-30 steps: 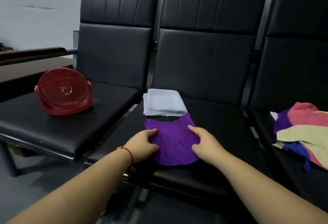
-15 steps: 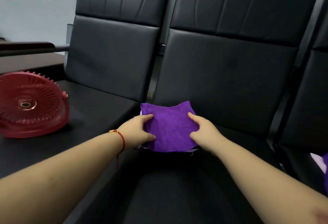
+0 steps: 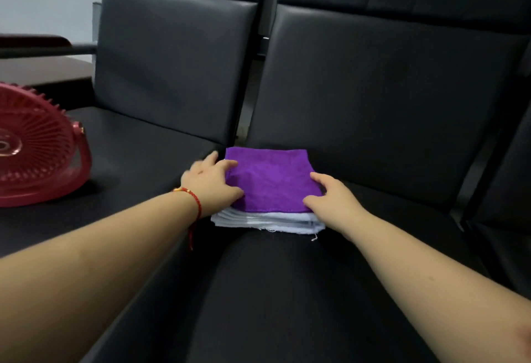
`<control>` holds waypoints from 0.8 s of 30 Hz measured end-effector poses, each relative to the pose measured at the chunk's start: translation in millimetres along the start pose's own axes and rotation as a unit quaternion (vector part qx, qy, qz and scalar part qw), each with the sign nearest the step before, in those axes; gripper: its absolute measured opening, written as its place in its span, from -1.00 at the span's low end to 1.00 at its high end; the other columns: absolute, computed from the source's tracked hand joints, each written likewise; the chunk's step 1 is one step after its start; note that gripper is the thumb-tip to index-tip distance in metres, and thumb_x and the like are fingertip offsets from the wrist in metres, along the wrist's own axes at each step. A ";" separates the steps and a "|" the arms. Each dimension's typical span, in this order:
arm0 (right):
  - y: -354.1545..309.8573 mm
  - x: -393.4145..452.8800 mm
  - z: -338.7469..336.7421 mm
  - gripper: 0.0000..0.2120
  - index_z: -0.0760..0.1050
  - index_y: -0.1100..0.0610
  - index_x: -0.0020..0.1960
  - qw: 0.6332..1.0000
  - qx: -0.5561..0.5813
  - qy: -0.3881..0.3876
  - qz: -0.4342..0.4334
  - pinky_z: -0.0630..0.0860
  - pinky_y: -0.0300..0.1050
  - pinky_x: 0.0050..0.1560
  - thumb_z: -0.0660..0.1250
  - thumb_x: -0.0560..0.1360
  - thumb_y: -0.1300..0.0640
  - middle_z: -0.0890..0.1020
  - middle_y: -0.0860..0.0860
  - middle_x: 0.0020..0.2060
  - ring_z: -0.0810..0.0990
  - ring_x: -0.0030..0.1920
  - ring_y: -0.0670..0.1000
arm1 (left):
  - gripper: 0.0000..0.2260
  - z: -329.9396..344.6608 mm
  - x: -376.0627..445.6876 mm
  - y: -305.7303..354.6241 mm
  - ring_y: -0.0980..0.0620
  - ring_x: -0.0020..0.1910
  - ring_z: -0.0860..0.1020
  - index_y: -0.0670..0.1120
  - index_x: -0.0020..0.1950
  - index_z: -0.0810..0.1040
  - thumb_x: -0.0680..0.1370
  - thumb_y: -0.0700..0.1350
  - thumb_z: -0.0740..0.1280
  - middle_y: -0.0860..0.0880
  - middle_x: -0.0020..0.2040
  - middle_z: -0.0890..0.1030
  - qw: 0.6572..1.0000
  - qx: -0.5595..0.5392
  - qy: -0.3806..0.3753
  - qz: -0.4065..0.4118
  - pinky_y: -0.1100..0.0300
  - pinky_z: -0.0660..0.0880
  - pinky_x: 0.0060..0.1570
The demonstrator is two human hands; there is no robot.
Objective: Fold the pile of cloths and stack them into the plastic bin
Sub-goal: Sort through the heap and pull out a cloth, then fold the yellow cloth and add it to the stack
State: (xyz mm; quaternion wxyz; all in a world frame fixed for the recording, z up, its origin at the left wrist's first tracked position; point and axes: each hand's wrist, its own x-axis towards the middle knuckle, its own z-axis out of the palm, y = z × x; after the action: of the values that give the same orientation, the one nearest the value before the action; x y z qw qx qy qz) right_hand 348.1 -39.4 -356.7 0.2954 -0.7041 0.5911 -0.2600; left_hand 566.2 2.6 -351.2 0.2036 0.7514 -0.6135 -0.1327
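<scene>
With the folded purple cloth (image 3: 270,178) lying on the folded pale-blue cloth (image 3: 267,220) on the black seat (image 3: 287,291), left hand (image 3: 211,181) and right hand (image 3: 333,200), fingers relaxed flat and gripping nothing, should square its edges evenly.

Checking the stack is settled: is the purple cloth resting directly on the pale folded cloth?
Touching. The head view shows the purple cloth lying flat on the pale folded cloth, no gap along their front edges.

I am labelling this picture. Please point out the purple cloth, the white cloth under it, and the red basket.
purple cloth (image 3: 270,178), head view, middle of its top face.
white cloth (image 3: 267,221), head view, folded front edge.
red basket (image 3: 37,144), head view, ribbed bottom.
</scene>
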 end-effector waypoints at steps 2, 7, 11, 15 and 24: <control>2.7 -18.6 -11.9 -0.40 0.27 0.06 0.47 1.000 -0.006 0.006 0.000 0.46 -0.18 -0.06 0.28 0.45 0.23 0.51 0.06 0.22 0.54 -0.08 -0.04 | -0.44 -7.2 -17.8 18.5 -0.04 0.52 0.02 0.12 0.46 0.26 0.48 0.04 0.33 -0.05 0.56 0.04 0.993 0.084 0.046 0.063 0.08 0.02 0.44; 14.6 -89.4 -55.1 -0.45 0.29 -0.01 0.45 0.998 -0.053 0.036 0.004 0.36 -0.25 0.02 0.30 0.48 0.17 0.34 0.02 0.36 0.42 -0.01 -0.10 | -0.49 -2.2 -77.5 92.6 -0.03 0.53 -0.02 0.12 0.45 0.28 0.51 0.01 0.29 -0.01 0.56 0.04 0.985 0.061 -0.009 0.158 0.08 0.01 0.46; 38.9 -162.4 -104.6 -0.49 0.29 -0.05 0.42 0.995 -0.078 0.060 0.023 0.43 -0.15 0.16 0.28 0.49 0.13 0.30 -0.06 0.38 0.47 0.19 -0.03 | -0.48 29.9 -133.5 161.9 0.00 0.52 0.00 0.09 0.47 0.26 0.52 0.01 0.29 -0.01 0.55 0.08 0.973 0.028 -0.075 0.215 0.12 0.03 0.45; 78.4 -223.0 -161.8 -0.48 0.30 -0.01 0.42 0.986 -0.115 0.104 0.061 0.39 -0.16 0.21 0.27 0.47 0.13 0.32 -0.05 0.35 0.43 0.27 0.00 | -0.49 64.2 -185.3 232.0 0.05 0.50 0.07 0.09 0.46 0.26 0.53 -0.01 0.28 0.03 0.49 0.23 0.953 -0.008 -0.126 0.275 0.16 0.07 0.45; 172.6 -324.6 -257.9 -0.53 0.31 0.01 0.40 0.960 -0.122 0.173 0.186 0.44 -0.14 0.13 0.25 0.50 0.15 0.32 0.00 0.37 0.50 0.19 0.04 | -0.56 121.9 -259.3 342.9 0.10 0.44 0.17 0.07 0.41 0.34 0.53 -0.03 0.26 0.10 0.42 0.33 0.909 -0.009 -0.147 0.389 0.27 0.10 0.38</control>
State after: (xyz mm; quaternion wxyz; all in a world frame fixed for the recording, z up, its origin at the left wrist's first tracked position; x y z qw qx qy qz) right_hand -7.4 230.8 -309.1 0.1436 -0.5567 0.7807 -0.2449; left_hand 158.9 181.8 -311.0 0.1536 0.4234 -0.8788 -0.1576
